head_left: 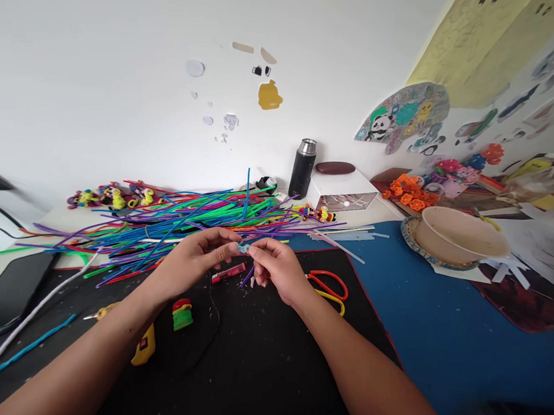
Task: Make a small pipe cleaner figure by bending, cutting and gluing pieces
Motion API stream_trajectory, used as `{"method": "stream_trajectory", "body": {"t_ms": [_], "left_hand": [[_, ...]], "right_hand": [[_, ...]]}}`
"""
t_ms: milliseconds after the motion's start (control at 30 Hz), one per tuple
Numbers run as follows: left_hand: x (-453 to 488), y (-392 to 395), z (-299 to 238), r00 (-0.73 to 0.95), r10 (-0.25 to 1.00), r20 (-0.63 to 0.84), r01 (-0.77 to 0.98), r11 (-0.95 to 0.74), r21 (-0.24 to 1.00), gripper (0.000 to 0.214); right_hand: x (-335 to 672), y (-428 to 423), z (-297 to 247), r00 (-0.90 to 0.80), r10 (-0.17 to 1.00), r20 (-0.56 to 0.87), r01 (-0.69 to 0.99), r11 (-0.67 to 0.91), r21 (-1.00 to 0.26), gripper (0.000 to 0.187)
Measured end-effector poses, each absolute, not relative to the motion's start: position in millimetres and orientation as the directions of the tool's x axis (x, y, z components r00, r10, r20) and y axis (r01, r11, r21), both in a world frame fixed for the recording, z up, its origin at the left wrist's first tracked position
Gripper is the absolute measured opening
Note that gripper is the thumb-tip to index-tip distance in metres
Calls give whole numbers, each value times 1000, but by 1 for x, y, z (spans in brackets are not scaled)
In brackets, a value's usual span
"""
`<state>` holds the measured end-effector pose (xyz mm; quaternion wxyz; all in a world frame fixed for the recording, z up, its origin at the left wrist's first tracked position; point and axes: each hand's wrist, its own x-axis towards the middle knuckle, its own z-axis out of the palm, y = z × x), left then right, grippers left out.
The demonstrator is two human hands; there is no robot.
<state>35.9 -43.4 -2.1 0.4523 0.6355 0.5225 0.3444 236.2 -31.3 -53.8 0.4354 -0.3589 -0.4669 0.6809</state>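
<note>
Bench (53, 219): black mat (251, 355) in front, white wall behind, heap of coloured pipe cleaners (178, 218) at back.
Left grip (195, 256): fingertips pressed together, pinching blue piece (243, 248).
Right grip (276, 266): pinching same piece, opposite end.
Piece look: small, light blue, bent; held above mat between both hands.

No readable text, label, brand or number anywhere. Marks on fan (405, 118) and yellow sheet (489, 51) too small and blurred to make out.
</note>
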Motion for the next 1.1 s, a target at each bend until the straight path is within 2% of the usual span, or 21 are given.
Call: {"method": "stream_trajectory", "body": {"t_ms": [333, 767, 1100], "left_hand": [[44, -49, -18, 240, 970, 22, 316, -99, 943, 39], [43, -49, -15, 209, 978, -6, 468, -94, 879, 28], [43, -52, -14, 243, 970, -7, 540, -129, 831, 25]], "right_hand": [[233, -33, -62, -374, 927, -33, -171, -104, -980, 29], [235, -36, -59, -376, 926, 14, -53, -7, -999, 18], [239, -37, -57, -356, 929, 98, 190, 174, -966, 12]]}}
